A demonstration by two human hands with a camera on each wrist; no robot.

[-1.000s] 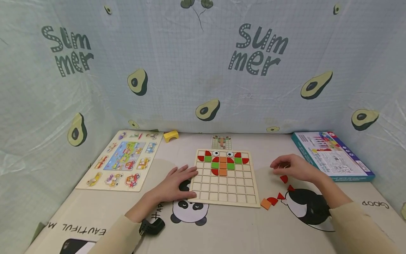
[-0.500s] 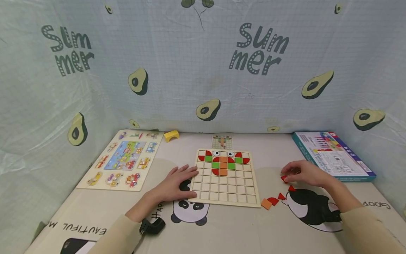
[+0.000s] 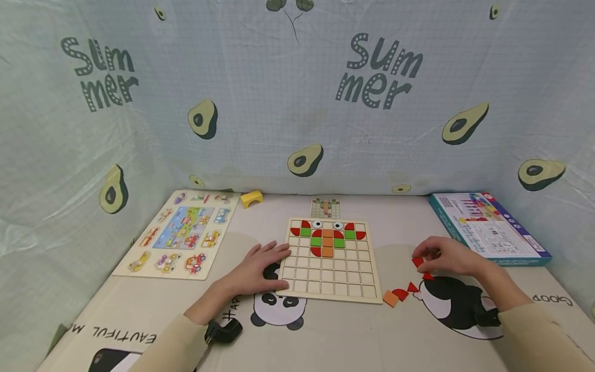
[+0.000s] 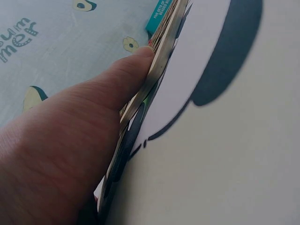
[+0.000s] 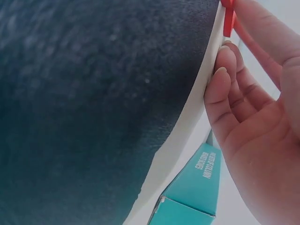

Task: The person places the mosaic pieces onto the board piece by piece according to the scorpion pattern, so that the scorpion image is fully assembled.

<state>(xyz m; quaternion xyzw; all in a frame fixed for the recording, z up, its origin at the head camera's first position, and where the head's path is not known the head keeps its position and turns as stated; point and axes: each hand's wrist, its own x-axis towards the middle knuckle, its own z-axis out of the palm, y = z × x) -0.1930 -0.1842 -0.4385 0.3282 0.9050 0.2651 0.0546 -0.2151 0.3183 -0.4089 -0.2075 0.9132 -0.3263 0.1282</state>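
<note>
My left hand (image 3: 253,271) rests at the left edge of a wooden grid board (image 3: 327,279), its fingers straight. In the left wrist view the thumb (image 4: 133,70) lies against the board's edge (image 4: 161,58). Red, green and orange pieces and two eye pieces fill several squares at the board's top. Right of the board, my right hand (image 3: 448,256) pinches a red quarter-circle piece (image 3: 417,262) between thumb and index finger, low over the table. Close below lie a red piece (image 3: 427,277), partly hidden, a red triangle (image 3: 412,287), a red rounded piece (image 3: 400,294) and an orange square (image 3: 390,298).
A small pattern card (image 3: 326,208) lies behind the board. To the left is a vehicle puzzle board (image 3: 215,261), with a yellow arch block (image 3: 251,198) at its far corner. A teal-edged box (image 3: 492,227) stands at the back right. A patterned cloth hangs behind the table.
My right hand has moved right and toward the near side, down to the red quarter-circle piece, and now pinches it. The left hand has stayed on the board's edge.
</note>
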